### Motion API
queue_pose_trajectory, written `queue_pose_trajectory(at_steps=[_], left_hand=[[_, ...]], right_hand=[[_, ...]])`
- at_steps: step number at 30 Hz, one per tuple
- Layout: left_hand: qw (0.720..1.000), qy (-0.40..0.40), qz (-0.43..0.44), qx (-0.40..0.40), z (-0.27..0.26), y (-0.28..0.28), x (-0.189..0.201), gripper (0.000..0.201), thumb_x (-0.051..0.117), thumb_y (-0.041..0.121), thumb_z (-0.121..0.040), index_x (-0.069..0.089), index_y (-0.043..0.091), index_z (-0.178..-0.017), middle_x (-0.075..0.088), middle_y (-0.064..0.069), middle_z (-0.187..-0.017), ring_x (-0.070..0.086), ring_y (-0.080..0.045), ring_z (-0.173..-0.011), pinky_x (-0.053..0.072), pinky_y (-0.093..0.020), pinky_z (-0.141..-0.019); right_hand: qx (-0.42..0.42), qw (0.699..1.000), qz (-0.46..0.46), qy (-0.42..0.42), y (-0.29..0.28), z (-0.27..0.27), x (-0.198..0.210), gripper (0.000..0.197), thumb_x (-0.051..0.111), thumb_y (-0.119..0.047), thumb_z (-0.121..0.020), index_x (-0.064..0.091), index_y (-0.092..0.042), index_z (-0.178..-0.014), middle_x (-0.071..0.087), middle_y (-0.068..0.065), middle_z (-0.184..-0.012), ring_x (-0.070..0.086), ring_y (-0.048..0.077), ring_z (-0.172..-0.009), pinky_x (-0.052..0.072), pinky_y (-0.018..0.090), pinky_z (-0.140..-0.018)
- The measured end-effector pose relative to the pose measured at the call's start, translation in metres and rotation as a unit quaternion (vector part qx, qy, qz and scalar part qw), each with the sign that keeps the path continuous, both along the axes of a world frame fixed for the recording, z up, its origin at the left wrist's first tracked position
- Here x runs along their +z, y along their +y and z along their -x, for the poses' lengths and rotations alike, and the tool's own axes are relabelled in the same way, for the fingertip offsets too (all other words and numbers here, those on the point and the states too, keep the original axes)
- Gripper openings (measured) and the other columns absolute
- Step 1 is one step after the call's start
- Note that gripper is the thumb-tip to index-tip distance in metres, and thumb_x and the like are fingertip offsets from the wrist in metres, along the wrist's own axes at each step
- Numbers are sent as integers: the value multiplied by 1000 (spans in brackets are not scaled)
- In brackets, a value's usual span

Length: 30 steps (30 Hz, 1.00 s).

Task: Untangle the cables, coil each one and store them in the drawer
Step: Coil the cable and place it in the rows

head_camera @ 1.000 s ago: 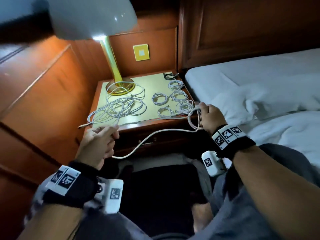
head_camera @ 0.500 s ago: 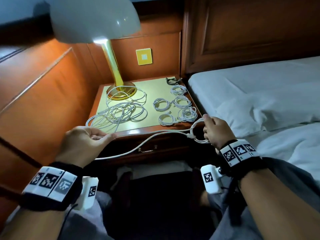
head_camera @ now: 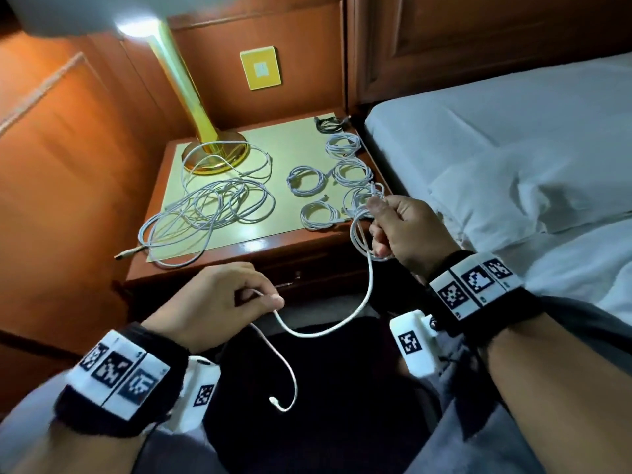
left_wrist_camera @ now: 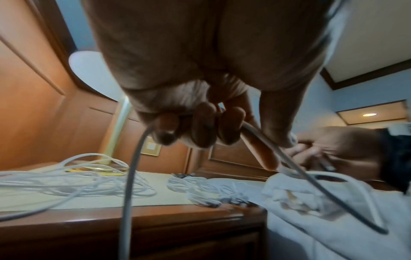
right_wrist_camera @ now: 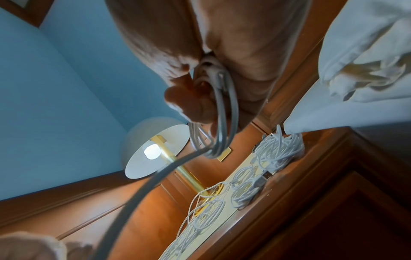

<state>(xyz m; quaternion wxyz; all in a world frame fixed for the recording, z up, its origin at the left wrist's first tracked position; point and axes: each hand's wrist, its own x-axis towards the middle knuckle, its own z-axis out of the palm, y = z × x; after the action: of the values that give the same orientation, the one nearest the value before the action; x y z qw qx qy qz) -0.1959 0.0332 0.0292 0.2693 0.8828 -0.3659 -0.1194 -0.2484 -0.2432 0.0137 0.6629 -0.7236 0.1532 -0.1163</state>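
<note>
A white cable (head_camera: 366, 292) runs between both hands in front of the nightstand (head_camera: 260, 249). My right hand (head_camera: 400, 230) grips a few wound loops of it (right_wrist_camera: 220, 112). My left hand (head_camera: 219, 302) pinches the slack part (left_wrist_camera: 133, 167), and the free end with its plug (head_camera: 275, 401) hangs below. A tangled heap of white cables (head_camera: 212, 213) lies on the left of the nightstand top. Several coiled white cables (head_camera: 318, 196) lie on its right side, with a dark coil (head_camera: 330, 123) at the back. The drawer front (head_camera: 307, 271) under the top appears closed.
A brass lamp (head_camera: 201, 131) with a white shade stands at the back left of the nightstand. A bed (head_camera: 496, 148) with white sheets and a pillow lies right of it. Wood panelling runs along the left and behind. My legs are below the hands.
The right hand has risen toward the nightstand edge with more loops wound in it. The left hand slid along the cable toward the middle, and the free end now hangs loose below it.
</note>
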Motion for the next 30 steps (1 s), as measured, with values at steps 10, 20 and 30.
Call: queue_pose_trajectory(at_steps=[10, 20, 30], left_hand=[[982, 117, 90, -117, 5, -61, 4, 10, 67, 33, -92, 68, 27, -85, 69, 9, -77, 60, -11, -68, 49, -29, -67], [918, 178, 308, 175, -37, -70, 1, 27, 54, 30, -101, 50, 10, -83, 43, 9, -47, 42, -14, -46, 36, -32, -51], [947, 30, 164, 274, -51, -65, -15, 19, 56, 36, -100, 57, 22, -88, 67, 3, -70, 61, -14, -61, 43, -29, -59]], right_hand=[[80, 996, -21, 20, 16, -5, -15, 34, 56, -32, -101, 53, -15, -71, 56, 2, -61, 40, 14, -42, 34, 22, -43], [167, 949, -236, 128, 23, -9, -17, 35, 50, -33, -101, 49, -8, -75, 56, 10, -54, 47, 18, -37, 37, 22, -40], [195, 916, -337, 101, 22, -14, -12, 43, 55, -57, -82, 43, -17, -71, 23, -7, -45, 17, 6, -32, 9, 31, -52]])
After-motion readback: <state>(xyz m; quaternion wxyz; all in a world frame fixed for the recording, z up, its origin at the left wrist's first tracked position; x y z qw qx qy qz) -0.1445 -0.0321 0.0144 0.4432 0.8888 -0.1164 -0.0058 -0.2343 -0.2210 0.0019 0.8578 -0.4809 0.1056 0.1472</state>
